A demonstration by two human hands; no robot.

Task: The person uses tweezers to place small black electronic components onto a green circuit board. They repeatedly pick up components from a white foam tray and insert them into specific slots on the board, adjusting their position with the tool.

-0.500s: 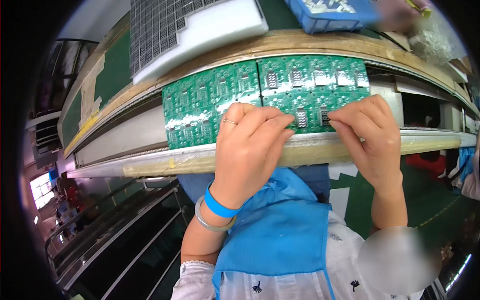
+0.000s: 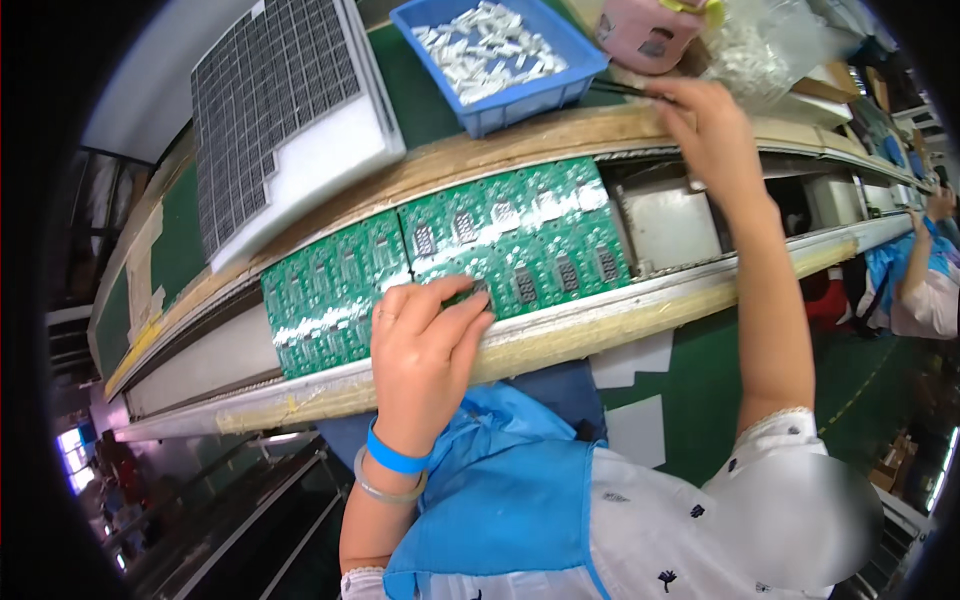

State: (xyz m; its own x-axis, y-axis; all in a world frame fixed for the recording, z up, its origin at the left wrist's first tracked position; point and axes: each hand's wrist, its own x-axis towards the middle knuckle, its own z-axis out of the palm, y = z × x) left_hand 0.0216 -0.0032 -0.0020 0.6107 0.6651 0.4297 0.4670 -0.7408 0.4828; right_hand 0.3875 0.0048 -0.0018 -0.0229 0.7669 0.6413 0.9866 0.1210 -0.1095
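Note:
My left hand [image 2: 425, 335] is at the front row of the green circuit boards [image 2: 340, 285], its thumb and fingertips pinched at a small dark digit display [image 2: 481, 287] that they partly cover. To the right of those fingertips, more digit displays [image 2: 568, 272] sit in the same row, and others stand in the back row. My right hand [image 2: 715, 135] is stretched out beyond the work rail at the back right, fingers closed on dark, thin tweezers [image 2: 622, 90]. Their tips point left, close to the blue bin [image 2: 530, 105].
White small parts fill the blue bin. A white foam tray [image 2: 335, 140] with rows of dark displays stands at the back left. A pink container [image 2: 650, 32] and a clear plastic bag [image 2: 765, 60] lie back right. A metal rail [image 2: 620, 305] edges the track; a co-worker [image 2: 915, 275] is far right.
The view has shifted, so the boards appear lower and further left. My right hand has left the boards for the back right and now holds tweezers. My left hand stays at the front row.

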